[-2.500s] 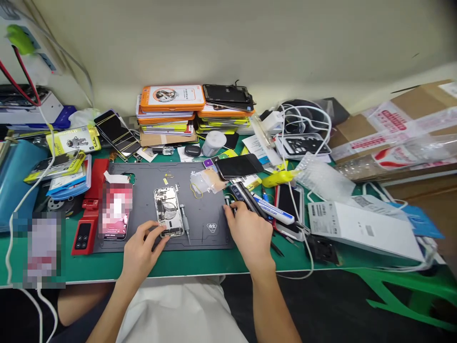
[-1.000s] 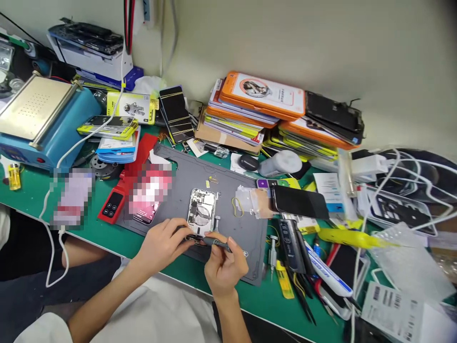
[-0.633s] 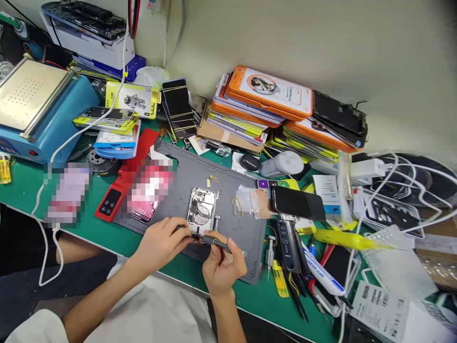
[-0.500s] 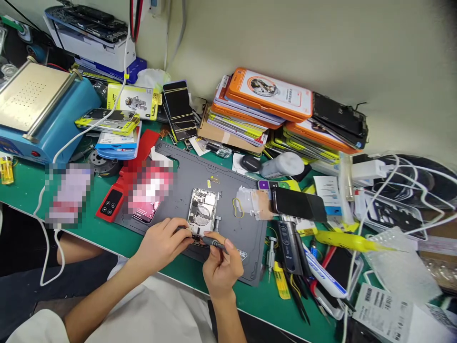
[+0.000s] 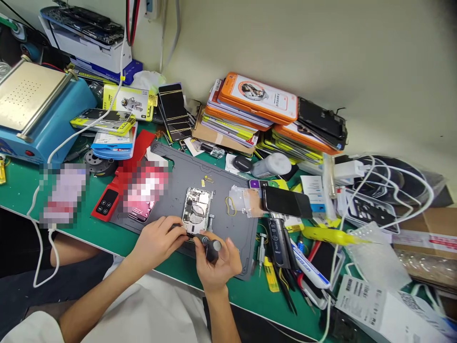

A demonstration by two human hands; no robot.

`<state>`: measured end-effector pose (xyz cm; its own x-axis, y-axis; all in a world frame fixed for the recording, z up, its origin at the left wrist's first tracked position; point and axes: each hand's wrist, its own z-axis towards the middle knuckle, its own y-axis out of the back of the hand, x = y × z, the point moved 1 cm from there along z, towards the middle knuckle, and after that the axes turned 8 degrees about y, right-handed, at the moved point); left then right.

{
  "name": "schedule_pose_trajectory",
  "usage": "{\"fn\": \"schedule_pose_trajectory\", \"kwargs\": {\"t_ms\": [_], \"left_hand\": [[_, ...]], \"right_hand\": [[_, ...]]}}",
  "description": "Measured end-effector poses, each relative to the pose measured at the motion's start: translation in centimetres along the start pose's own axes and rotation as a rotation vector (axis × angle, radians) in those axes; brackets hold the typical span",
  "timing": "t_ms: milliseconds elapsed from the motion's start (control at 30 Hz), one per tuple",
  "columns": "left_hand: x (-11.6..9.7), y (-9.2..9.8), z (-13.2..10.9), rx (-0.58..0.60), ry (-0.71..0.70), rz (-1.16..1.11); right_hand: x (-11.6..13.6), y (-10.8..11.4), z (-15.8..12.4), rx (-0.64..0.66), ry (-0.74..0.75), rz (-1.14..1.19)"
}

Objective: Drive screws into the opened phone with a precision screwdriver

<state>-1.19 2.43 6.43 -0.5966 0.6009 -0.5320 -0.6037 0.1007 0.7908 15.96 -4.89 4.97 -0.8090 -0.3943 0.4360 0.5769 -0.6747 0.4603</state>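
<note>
An opened phone (image 5: 196,213) lies on a dark grey work mat (image 5: 178,164), its inner parts and a round coil bare. My left hand (image 5: 159,240) is closed at the phone's lower left corner, thumb and fingertips on its edge. In my right hand (image 5: 218,267) is a dark grey screwdriver (image 5: 211,247), gripped near the phone's bottom edge. Its handle end points up towards me, and its tip is hidden by my fingers. Just right of the phone, a small silver screwdriver (image 5: 210,224) rests on the mat.
A lit phone (image 5: 143,212) leans by a red holder (image 5: 105,202) on the left. To the right lie a black phone screen (image 5: 285,202), a silver screwdriver (image 5: 262,250), tweezers (image 5: 288,297) and a yellow tool (image 5: 326,236). Stacked orange boxes (image 5: 259,97) stand against the wall.
The screwdriver has swung more upright, its handle end now facing me. My right hand has turned with it. My left hand stays at the phone's corner. The whole view has shifted slightly.
</note>
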Motion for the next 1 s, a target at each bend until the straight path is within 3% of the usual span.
{"fn": "schedule_pose_trajectory", "kwargs": {"t_ms": [333, 533, 700, 867, 1000], "left_hand": [[0.0, 0.0, 0.0, -0.003, 0.005, 0.034], [0.2, 0.6, 0.6, -0.027, -0.032, 0.006], [0.7, 0.6, 1.3, -0.067, -0.071, 0.004], [0.5, 0.6, 1.4, -0.063, -0.048, -0.026], [0.2, 1.1, 1.5, -0.061, -0.043, -0.058]], "right_hand": [[-0.1, -0.2, 0.0, -0.002, -0.042, 0.098], [0.0, -0.1, -0.1, -0.015, -0.071, -0.004], [-1.3, 4.6, 0.7, -0.098, -0.268, -0.31], [-4.3, 10.2, 1.6, 0.204, -0.469, -0.45], [-6.2, 11.5, 1.1, 0.342, -0.507, -0.523]]}}
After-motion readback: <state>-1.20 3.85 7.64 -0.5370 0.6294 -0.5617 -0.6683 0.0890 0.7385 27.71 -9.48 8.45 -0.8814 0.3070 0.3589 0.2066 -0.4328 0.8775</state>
